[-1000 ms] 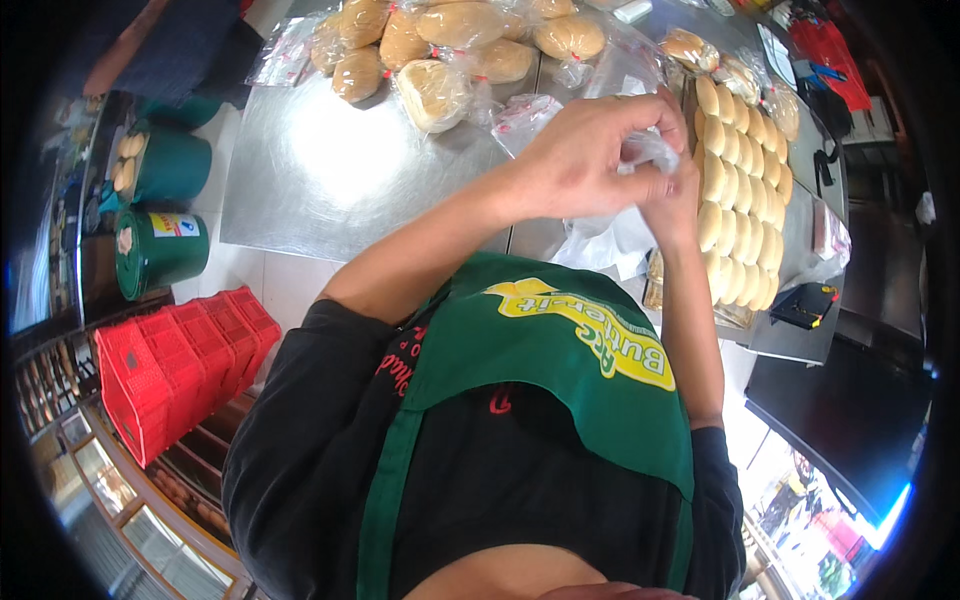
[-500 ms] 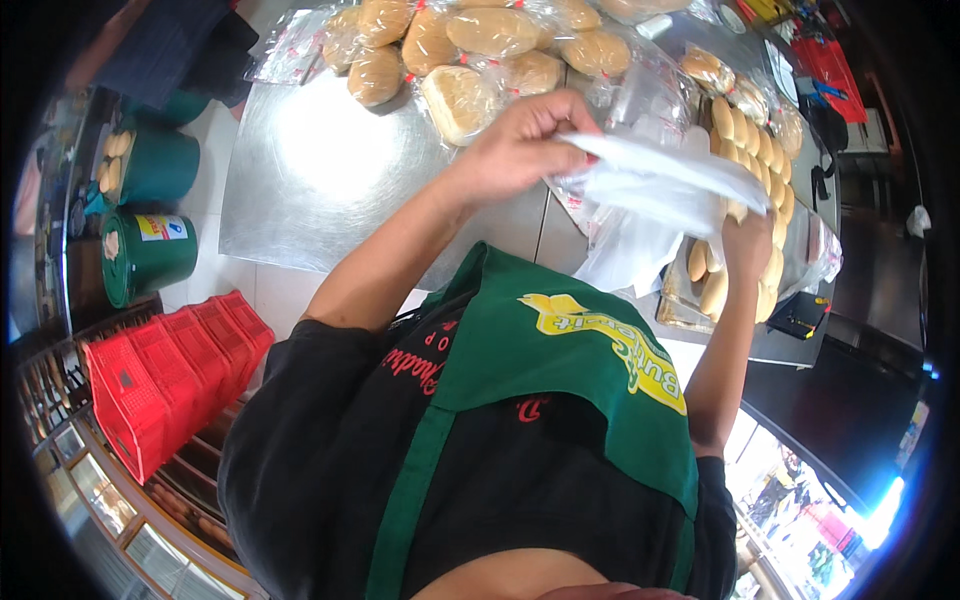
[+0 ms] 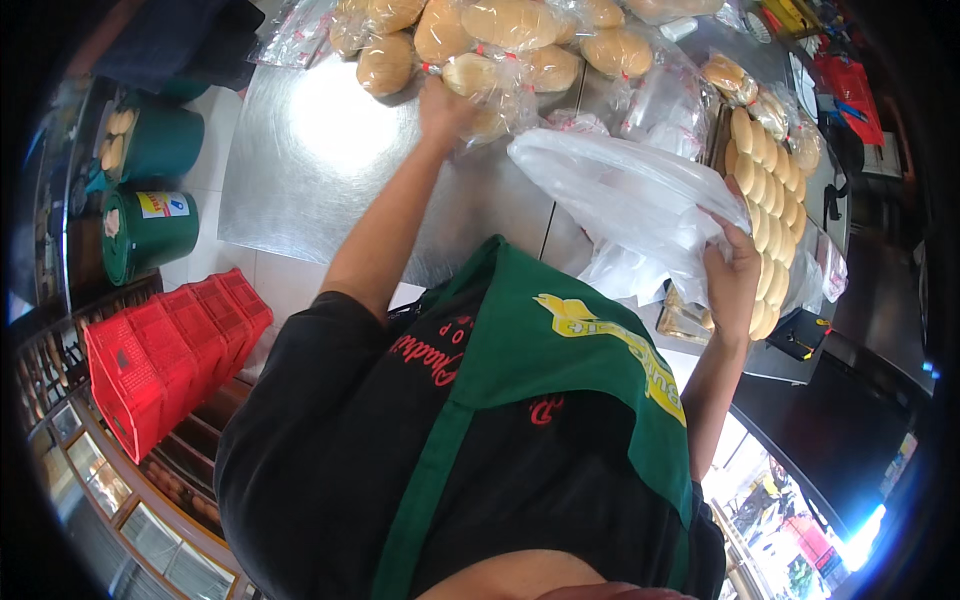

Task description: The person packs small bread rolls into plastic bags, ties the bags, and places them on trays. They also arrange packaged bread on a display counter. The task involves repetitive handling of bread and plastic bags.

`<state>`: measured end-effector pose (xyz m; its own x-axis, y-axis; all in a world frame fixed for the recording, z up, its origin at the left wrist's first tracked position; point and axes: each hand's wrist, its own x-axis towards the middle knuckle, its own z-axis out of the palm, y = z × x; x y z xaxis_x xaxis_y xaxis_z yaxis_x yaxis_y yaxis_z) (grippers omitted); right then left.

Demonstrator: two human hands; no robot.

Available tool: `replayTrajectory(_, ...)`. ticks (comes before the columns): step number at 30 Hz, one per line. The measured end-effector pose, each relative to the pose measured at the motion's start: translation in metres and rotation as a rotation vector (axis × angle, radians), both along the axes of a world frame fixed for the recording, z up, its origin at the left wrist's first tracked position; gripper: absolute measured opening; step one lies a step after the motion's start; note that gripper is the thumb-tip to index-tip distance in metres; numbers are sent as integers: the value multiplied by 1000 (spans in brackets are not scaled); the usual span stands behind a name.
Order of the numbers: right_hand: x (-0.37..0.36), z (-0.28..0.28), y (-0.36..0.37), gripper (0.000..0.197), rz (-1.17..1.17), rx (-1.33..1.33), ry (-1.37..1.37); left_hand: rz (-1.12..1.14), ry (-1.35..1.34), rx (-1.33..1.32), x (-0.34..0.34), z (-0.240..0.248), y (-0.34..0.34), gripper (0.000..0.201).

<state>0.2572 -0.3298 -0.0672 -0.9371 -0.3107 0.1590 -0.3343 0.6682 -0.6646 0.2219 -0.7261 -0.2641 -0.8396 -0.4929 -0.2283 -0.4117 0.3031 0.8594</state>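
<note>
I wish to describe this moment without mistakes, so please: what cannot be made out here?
All in the head view:
Left hand: exact grip unclear, fingertips merging with the bagged loaf.
White bag: its folded film hides whether anything is inside.
Bread rolls: some partly hidden behind the right hand.
Back loaves: cut off by the upper edge.

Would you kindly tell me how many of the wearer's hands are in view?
2: the left hand is at a wrapped loaf beside other wrapped loaves; the right hand holds a white plastic bag beside the rolls. The left is partly hidden.
</note>
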Motion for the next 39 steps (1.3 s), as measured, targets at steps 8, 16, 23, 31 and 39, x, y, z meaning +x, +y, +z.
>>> replayTrajectory(8,-36,-11,26,58,-329,-235,-16,98,266,-226,44,23,60,94)
replayTrajectory(16,-32,-6,4,58,-96,210,109,-418,194,1300,95,118,40,95)
replayTrajectory(23,42,15,-22,65,581,217,-106,-935,512,780,-59,88,149,71)
replayTrajectory(31,16,25,37,53,-420,-373,-160,-312,700,121,-61,83,184,55)
replayTrajectory(39,-2,40,-24,57,-218,-905,-246,-770,-200,-317,15,116,176,41)
